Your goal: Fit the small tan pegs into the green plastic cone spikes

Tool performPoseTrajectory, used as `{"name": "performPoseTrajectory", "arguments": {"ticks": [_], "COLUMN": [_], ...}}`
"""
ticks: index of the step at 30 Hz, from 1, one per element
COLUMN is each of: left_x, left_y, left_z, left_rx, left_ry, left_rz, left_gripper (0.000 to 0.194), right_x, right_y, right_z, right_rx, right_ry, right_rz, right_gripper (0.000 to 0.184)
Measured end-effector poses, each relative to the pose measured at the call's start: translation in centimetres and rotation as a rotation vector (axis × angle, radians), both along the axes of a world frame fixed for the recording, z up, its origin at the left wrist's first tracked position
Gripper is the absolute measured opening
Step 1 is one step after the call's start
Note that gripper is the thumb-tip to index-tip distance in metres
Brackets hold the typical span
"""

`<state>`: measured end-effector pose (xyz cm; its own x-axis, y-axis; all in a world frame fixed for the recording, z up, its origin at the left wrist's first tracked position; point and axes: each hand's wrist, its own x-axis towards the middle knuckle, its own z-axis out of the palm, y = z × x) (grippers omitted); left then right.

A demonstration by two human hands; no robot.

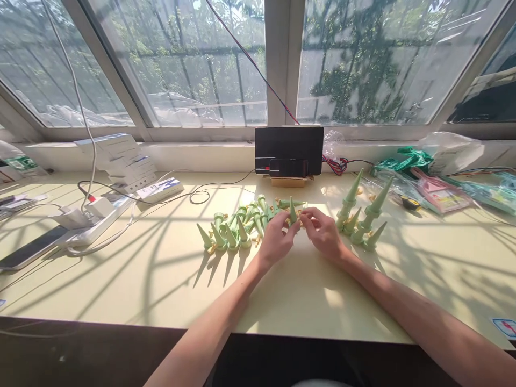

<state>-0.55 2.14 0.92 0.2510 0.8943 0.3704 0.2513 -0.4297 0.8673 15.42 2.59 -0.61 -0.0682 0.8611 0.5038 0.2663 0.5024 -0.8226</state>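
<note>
My left hand (278, 239) is closed around a light green cone-shaped plastic spike (292, 210), which stands point up between thumb and fingers. My right hand (322, 231) is close beside it, fingertips pinched together near the spike's collar. Something small and yellowish shows at those fingertips, but I cannot make it out. To the left stands a row of green spikes (230, 236), points up, with a heap of green collared parts (253, 214) behind it. Several more spikes (365, 217), some stacked in tall pairs, stand right of my right hand.
Behind my hands a tablet (288, 142) leans upright with a phone (288, 168) before it. A power strip (99, 223), cables and white boxes (121, 161) occupy the left side. Plastic bags (407, 161) and a pink packet (437, 191) lie at the back right, below the windows.
</note>
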Motion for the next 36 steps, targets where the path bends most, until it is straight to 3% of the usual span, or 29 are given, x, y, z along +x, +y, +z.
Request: {"name": "performPoseTrajectory", "arguments": {"ticks": [8,15,17,20,23,25,28,30,32,36], "left_x": [-0.1,0.3,0.0,-1.7,-5.3,-8.1,-12.0,-13.7,-14.7,-15.2], "left_y": [-0.1,-1.3,-2.3,-4.2,-5.7,-6.1,-6.1,-5.8,-5.5,-4.6], "left_z": [-0.2,0.0,1.0,3.7,7.2,9.3,10.7,10.4,9.4,7.5], "left_rx": [0.137,0.272,0.337,0.43,0.49,0.444,0.371,0.302,0.254,0.315], "left_ry": [0.113,0.181,0.204,0.267,0.29,0.304,0.352,0.396,0.41,0.491], "left_rz": [0.055,0.102,0.127,0.206,0.469,0.61,0.806,0.863,0.836,0.809], "left_gripper": [0.016,0.018,0.017,0.015,0.015,0.017,0.02,0.021,0.021,0.021], "right_x": [-0.1,0.0,-0.1,-0.3,-0.4,-0.5,-0.7,-0.7,-0.8,-0.7], "right_y": [0.0,0.5,0.6,0.5,0.3,0.1,-0.2,-0.4,-0.4,-0.3], "right_z": [-0.1,-0.7,-0.8,-0.8,-0.8,-0.8,-0.6,-0.6,-0.5,-0.6], "right_rx": [-0.008,-0.033,-0.024,-0.031,-0.045,-0.054,-0.067,-0.072,-0.072,-0.075], "right_ry": [0.093,0.087,0.088,0.088,0.068,0.058,0.054,0.057,0.062,0.075], "right_rz": [-0.18,-0.183,-0.174,-0.162,-0.139,-0.126,-0.099,-0.078,-0.065,-0.054], "right_gripper": [0.031,0.033,0.033,0.035,0.036,0.036,0.036,0.036,0.036,0.036]}}
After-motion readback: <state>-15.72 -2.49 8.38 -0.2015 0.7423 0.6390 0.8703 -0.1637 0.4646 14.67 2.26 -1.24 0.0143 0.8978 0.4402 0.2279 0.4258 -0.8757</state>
